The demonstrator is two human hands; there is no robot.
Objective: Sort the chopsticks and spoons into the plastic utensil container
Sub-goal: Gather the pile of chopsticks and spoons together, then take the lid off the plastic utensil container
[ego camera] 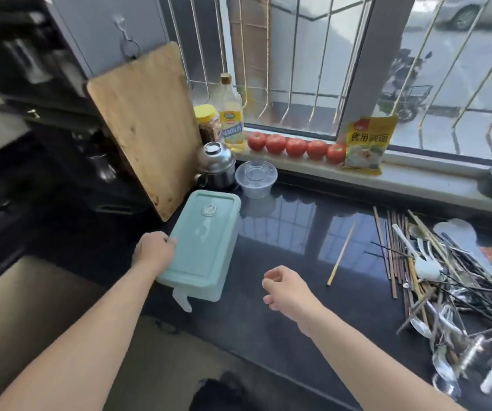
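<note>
While the right hand (pixel 283 287) hovers loosely curled and empty, the left hand (pixel 154 250) grips the left edge of the lidded mint-green utensil container (pixel 201 244), long axis running near to far. Chopsticks and spoons (pixel 452 286) lie heaped far right, nearer the right hand, on a glossy black countertop (pixel 298 232) below a barred window (pixel 312 69).

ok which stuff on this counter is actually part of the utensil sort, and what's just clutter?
Part of the job:
- green-lidded container, left hand on its edge
- utensil pile
- stray chopstick
- right hand, empty

Just lying about:
- cutting board
- tomatoes
- oil bottle
- jar
- steel pot
- clear tub
- yellow packet
</note>
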